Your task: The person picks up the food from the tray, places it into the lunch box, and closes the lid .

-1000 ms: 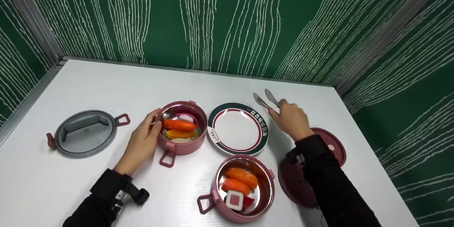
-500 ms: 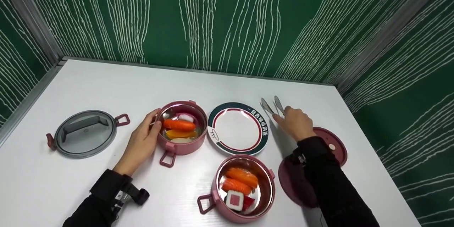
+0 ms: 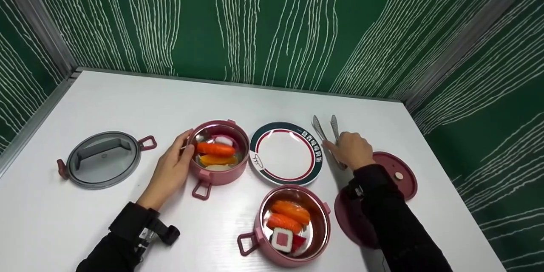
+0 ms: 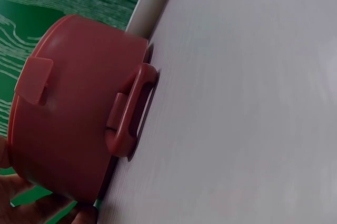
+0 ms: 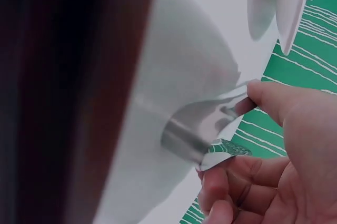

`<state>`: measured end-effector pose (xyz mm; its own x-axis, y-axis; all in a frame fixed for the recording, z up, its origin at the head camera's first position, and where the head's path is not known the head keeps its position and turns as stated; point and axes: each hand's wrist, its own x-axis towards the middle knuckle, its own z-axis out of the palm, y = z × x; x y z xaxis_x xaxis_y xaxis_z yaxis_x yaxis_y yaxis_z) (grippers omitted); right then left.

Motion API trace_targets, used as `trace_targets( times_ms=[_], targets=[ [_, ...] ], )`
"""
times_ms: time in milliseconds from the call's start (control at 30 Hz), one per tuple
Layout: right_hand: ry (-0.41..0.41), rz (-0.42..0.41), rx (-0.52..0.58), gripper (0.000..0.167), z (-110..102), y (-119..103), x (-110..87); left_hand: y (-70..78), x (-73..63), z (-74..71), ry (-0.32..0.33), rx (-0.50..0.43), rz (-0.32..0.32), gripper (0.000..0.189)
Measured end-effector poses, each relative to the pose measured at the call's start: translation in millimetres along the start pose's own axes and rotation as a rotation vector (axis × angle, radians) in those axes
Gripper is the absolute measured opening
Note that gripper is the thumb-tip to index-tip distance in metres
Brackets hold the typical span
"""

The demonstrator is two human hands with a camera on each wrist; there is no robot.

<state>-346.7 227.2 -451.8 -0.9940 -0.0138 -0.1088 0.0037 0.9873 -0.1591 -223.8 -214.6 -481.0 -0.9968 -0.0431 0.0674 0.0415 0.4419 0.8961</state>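
Note:
A small pink pot (image 3: pixel 225 177) with a steel inside stands left of the plate, and my left hand (image 3: pixel 168 170) grips its left side. In the left wrist view the fingers lie around the pot's wall (image 4: pixel 73 103). Inside it are an orange sushi-like piece (image 3: pixel 216 149), a yellow piece (image 3: pixel 217 160) and pale pieces. My right hand (image 3: pixel 350 149) holds metal tongs (image 3: pixel 318 126) between thumb and fingers, over the table right of the plate (image 3: pixel 285 155). The tongs' arms are spread apart, their tips pointing toward the back wall. The right wrist view shows the tongs' bent end (image 5: pixel 187 134).
Nearer the front stands a second pink pot (image 3: pixel 293 259) holding orange pieces, a sushi roll and something red. Dark red lids or discs (image 3: pixel 393 168) lie partly under the right forearm. A grey lid (image 3: pixel 104 165) with red handles lies left. Green walls enclose the white table (image 3: pixel 161 93).
My right hand has moved slightly toward me and right with the tongs, whose arms now spread wider. The left hand stays at the pot.

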Motion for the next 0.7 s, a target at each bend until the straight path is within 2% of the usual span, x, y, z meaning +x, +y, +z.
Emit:
trace_targets(
  times_ms=[267,433,567,700],
  targets=[
    [-0.027,0.015,0.000,0.060,1,0,-2.0,0.6,1.5,1.5,-0.003,-0.003,0.011,0.049],
    [-0.045,0.024,0.000,0.067,-8,-1,-9.7,2.1,4.3,2.4,-0.003,0.002,0.016,0.049],
    [-0.034,-0.016,0.032,0.070,-21,1,-21.3,-1.0,2.5,0.6,-0.007,0.015,0.013,0.051],
    [-0.005,-0.082,0.079,0.075,-34,13,-38.8,-2.7,1.8,0.4,-0.015,0.013,0.012,0.053]
  ],
)
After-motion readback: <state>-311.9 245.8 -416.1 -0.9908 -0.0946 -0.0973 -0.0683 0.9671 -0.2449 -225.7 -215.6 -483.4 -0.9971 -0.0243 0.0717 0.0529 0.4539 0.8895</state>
